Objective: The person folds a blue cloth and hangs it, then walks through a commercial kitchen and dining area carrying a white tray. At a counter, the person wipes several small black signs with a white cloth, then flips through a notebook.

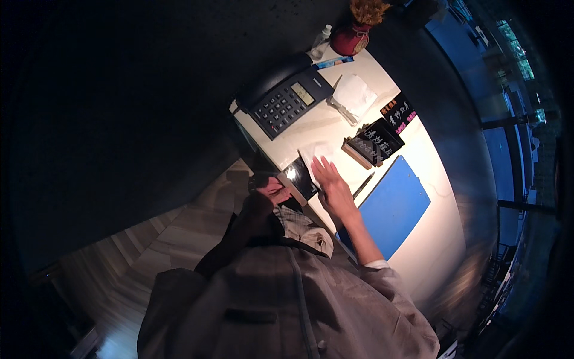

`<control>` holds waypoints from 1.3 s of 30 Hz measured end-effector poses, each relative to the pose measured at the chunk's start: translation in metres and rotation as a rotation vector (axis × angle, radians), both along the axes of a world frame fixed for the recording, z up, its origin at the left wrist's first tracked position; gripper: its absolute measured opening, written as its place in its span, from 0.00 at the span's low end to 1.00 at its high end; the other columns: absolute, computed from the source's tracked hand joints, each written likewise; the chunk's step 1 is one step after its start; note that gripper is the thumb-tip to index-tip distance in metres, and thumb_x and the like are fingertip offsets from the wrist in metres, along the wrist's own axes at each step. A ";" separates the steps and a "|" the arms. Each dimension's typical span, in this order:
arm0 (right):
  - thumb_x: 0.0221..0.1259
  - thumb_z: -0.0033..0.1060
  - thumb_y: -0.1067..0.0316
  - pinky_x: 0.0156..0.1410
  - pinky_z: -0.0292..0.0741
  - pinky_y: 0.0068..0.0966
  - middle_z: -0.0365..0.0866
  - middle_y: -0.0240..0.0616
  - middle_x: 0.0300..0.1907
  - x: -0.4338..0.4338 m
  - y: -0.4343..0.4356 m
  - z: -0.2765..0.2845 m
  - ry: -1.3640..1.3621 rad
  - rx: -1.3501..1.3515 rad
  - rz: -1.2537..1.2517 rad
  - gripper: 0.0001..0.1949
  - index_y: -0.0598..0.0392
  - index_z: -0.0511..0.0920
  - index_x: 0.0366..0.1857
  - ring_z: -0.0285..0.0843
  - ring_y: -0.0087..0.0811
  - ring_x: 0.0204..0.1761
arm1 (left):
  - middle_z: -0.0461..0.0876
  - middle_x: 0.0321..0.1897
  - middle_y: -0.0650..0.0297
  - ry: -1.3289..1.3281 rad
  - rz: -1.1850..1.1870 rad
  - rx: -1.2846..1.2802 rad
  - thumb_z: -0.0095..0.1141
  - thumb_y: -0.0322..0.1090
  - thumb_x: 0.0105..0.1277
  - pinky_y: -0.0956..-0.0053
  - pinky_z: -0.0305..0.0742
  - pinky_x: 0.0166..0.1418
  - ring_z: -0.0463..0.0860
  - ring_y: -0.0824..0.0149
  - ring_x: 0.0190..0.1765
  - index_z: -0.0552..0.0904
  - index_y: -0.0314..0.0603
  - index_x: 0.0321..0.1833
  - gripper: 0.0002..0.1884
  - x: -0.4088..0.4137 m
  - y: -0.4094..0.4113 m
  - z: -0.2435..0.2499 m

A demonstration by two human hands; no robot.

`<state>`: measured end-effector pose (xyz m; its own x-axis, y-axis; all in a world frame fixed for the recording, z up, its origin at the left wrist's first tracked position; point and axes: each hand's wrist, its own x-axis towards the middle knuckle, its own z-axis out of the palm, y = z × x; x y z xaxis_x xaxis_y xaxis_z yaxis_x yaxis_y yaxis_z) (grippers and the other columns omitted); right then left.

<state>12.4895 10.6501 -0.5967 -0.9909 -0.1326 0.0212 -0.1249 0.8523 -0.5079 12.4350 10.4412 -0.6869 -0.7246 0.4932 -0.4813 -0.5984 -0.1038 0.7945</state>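
Note:
A small black sign board (301, 180) with a wooden base (292, 190) lies at the table's near edge, its glossy face up and catching the light. My left hand (274, 190) grips it at the wooden base, the fingers curled and partly in shadow. Over the board's far side, my right hand (332, 186) presses a folded white tissue (316, 155) with its fingers held together. Part of the tissue is hidden beneath those fingers. Beyond my right hand sits a pile of similar black boards (376, 142) with wooden bases, bearing handwriting.
On the white tabletop (444, 224) are a blue clipboard or folder (392, 208), a black pen (363, 185) and a dark desk telephone (287, 96). Farther off lie a tissue packet (354, 96), another written board (399, 112), a clear spray bottle (320, 42) and a red vase (352, 39).

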 end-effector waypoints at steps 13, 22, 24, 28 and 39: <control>0.43 0.45 0.85 0.78 0.54 0.39 0.61 0.42 0.71 0.016 -0.014 -0.003 -0.044 0.003 0.194 0.37 0.56 0.64 0.68 0.52 0.43 0.74 | 0.82 0.41 0.54 0.038 -0.008 -0.011 0.67 0.31 0.61 0.73 0.82 0.46 0.84 0.64 0.43 0.73 0.34 0.45 0.16 -0.003 -0.002 -0.015; 0.50 0.46 0.79 0.79 0.52 0.41 0.63 0.40 0.70 -0.044 -0.019 0.002 -0.031 -0.032 0.312 0.31 0.58 0.68 0.65 0.52 0.43 0.74 | 0.82 0.41 0.54 -0.096 -0.026 0.032 0.66 0.30 0.61 0.72 0.81 0.50 0.83 0.64 0.46 0.72 0.34 0.44 0.16 -0.002 -0.002 -0.010; 0.51 0.45 0.79 0.79 0.51 0.40 0.63 0.39 0.70 -0.005 -0.004 -0.003 -0.076 -0.015 0.322 0.31 0.56 0.68 0.66 0.52 0.42 0.75 | 0.82 0.41 0.55 -0.061 -0.052 0.034 0.66 0.29 0.61 0.73 0.81 0.50 0.83 0.64 0.45 0.73 0.34 0.43 0.15 -0.005 0.000 0.003; 0.57 0.44 0.73 0.79 0.52 0.40 0.63 0.36 0.70 -0.030 -0.010 0.001 -0.087 -0.098 0.256 0.27 0.55 0.69 0.65 0.52 0.42 0.75 | 0.82 0.40 0.56 0.068 -0.107 -0.066 0.66 0.30 0.61 0.72 0.80 0.50 0.83 0.66 0.44 0.74 0.34 0.41 0.14 -0.008 -0.001 -0.012; 0.50 0.49 0.80 0.77 0.56 0.39 0.63 0.37 0.70 -0.018 -0.010 0.001 0.016 0.045 0.183 0.31 0.57 0.67 0.65 0.56 0.44 0.73 | 0.80 0.41 0.56 -0.028 -0.041 0.060 0.64 0.28 0.62 0.74 0.81 0.50 0.83 0.65 0.44 0.75 0.32 0.45 0.13 -0.009 0.000 0.004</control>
